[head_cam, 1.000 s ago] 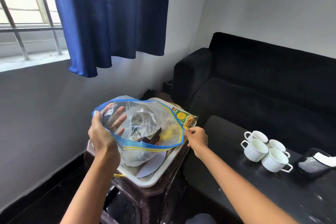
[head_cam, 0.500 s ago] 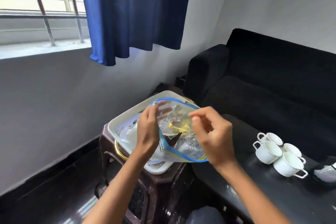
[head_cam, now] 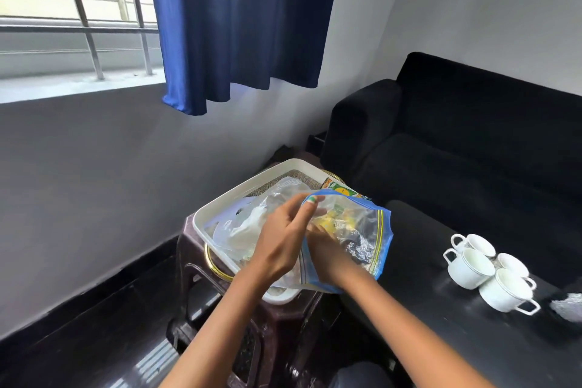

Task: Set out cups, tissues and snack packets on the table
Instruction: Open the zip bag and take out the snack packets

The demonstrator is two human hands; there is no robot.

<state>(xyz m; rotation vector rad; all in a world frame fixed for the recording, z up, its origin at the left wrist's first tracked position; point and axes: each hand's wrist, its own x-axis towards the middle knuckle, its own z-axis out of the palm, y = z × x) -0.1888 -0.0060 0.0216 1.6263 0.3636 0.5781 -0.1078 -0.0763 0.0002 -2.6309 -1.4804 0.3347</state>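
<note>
Left grip: we are pinching the rim of the zip bag point(head_cam: 356, 230) with our left hand point(head_cam: 280, 242), over the tray point(head_cam: 220, 208).
Right grip: our right hand point(head_cam: 327, 249), outside a second ago, is now reaching inside; closure we cannot tell.
Snack packets: lying in the bag, not yet on the worktop point(head_cam: 441, 318).
Cups point(head_cam: 488, 274): standing on the worktop.

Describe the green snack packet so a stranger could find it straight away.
Start at the black sofa; left of it a white tray sits on a brown stool. The green snack packet pokes out at the tray's far corner, behind the clear zip bag, showing a yellow circle.
</note>
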